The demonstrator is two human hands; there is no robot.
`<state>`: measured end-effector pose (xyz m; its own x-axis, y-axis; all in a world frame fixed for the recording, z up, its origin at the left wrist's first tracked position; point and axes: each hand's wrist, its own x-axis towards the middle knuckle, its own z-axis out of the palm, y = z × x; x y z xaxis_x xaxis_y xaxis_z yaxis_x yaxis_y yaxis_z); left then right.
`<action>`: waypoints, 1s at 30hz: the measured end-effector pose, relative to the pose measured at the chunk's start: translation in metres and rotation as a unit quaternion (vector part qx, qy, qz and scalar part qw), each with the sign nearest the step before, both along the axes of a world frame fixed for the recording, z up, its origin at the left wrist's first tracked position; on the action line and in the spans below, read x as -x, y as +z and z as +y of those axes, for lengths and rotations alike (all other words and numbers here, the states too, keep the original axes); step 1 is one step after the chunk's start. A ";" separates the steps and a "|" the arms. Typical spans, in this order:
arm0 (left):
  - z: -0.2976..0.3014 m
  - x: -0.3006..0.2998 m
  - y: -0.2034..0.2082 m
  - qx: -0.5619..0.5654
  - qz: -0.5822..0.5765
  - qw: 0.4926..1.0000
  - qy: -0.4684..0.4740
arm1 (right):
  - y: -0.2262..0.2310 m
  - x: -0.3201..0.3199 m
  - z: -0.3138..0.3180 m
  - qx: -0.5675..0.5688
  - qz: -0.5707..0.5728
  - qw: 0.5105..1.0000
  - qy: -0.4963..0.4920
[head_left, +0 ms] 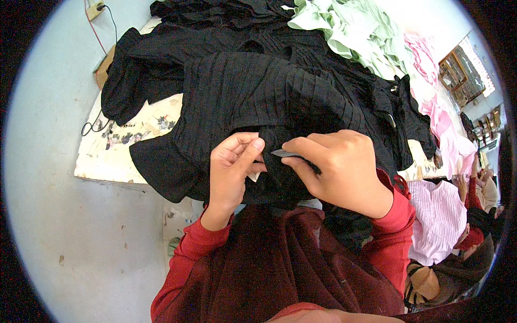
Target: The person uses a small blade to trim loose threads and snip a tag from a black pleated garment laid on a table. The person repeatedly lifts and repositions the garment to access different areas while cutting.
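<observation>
A black pleated garment (231,91) lies spread over the table in front of me, its near edge hanging over the table's front. My left hand (231,167) is closed at its near part, thumb and forefinger pinching the cloth. A small white piece (254,176), perhaps a label, peeks out below those fingers. Close by on the right, my right hand (339,167) grips small thread snips, whose grey pointed blades (282,153) stick out toward the left fingertips. Most of the snips is hidden inside the hand.
More black garments (226,16) are heaped behind, with light green cloth (350,32) at the far right and pink cloth (439,116) beyond. The table (97,156) shows a stained, pale top. A wall (48,161) stands left. Other people (479,237) sit at right near a pink pleated garment (437,220).
</observation>
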<state>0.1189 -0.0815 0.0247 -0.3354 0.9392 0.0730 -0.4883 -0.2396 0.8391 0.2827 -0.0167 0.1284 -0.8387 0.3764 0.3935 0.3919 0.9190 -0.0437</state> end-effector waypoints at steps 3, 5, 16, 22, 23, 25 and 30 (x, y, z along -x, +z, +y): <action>-0.001 0.001 0.000 -0.001 -0.003 1.000 0.000 | -0.001 -0.006 0.001 -0.005 0.016 1.000 0.026; 0.000 0.001 0.000 0.001 -0.006 1.000 -0.005 | -0.005 -0.010 -0.002 -0.027 0.017 0.999 0.037; 0.001 -0.002 0.005 -0.001 -0.013 1.000 -0.004 | -0.016 -0.014 -0.009 -0.116 0.006 0.992 0.050; 0.001 -0.002 0.004 -0.001 -0.015 1.000 -0.008 | -0.014 -0.010 -0.011 -0.124 0.009 0.992 0.034; 0.001 -0.002 0.004 -0.001 -0.014 1.000 -0.009 | -0.014 -0.010 -0.011 -0.125 0.012 0.991 0.034; 0.002 -0.001 0.002 0.000 -0.013 1.000 -0.010 | -0.015 -0.009 -0.011 -0.127 0.017 0.991 0.034; 0.001 -0.002 0.006 0.006 -0.023 1.000 -0.005 | -0.011 -0.012 -0.004 -0.012 0.092 0.995 0.023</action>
